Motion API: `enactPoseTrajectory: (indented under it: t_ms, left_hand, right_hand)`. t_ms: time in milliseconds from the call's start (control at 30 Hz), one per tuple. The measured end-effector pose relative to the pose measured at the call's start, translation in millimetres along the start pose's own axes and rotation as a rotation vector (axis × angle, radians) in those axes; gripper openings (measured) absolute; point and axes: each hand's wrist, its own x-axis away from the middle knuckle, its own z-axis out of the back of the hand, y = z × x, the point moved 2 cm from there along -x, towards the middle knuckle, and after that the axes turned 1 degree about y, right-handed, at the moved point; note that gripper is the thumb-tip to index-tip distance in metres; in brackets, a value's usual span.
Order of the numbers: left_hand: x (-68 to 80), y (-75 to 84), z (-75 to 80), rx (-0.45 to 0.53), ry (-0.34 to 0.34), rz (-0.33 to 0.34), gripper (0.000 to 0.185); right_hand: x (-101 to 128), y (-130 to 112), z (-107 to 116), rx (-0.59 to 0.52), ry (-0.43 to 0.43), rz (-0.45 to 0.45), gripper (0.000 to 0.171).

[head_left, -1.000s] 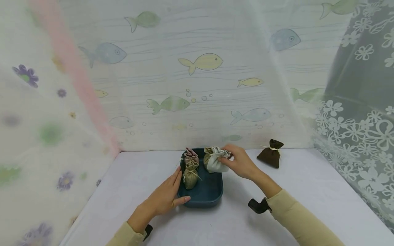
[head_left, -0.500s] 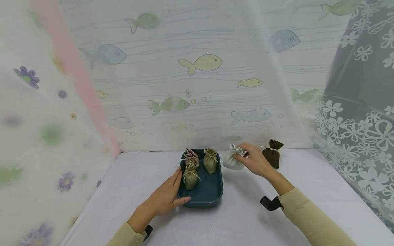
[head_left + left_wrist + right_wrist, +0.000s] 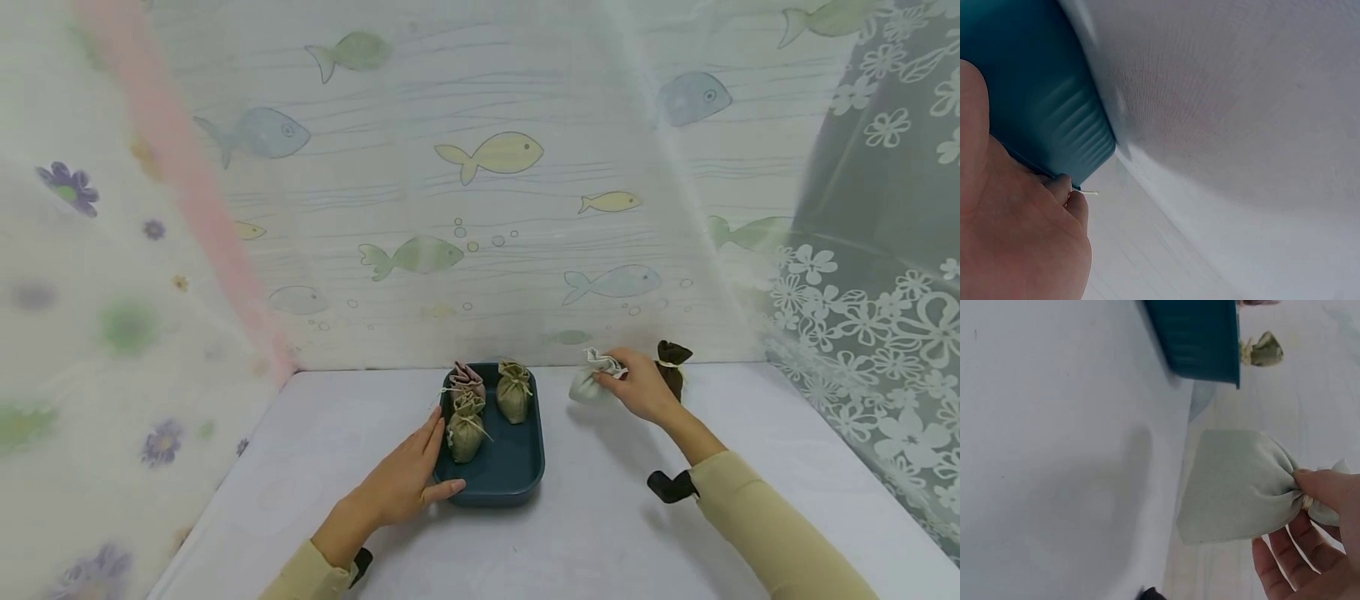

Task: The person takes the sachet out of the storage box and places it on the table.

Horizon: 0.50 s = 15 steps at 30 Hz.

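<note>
Three tied pouches (image 3: pixel 513 398) in blue tray (image 3: pixel 495 483); left hand (image 3: pixel 401 471), fingers straight, thumb spread apart, rests against its left side. Right hand (image 3: pixel 643 388) pinches neck of white pouch (image 3: pixel 587 387), clear of table (image 3: pixel 585 525), between tray and brown pouch (image 3: pixel 672 379).

Here's the white table (image 3: pixel 300 442), with the blue tray (image 3: pixel 498 471) sitting right on it, reaching back near the far edge; over to the right, the brown pouch (image 3: pixel 673 377) stands, partly hidden.
</note>
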Motion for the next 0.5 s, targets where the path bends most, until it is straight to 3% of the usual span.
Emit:
enactPoseTrajectory:
  t_ms: [500]
  left_hand:
    - [-0.6,-2.9,-2.0,-0.022,-0.030,0.031,0.100]
  right_hand:
    - [-5,25,-9,0.043,-0.007,-0.054,0.022]
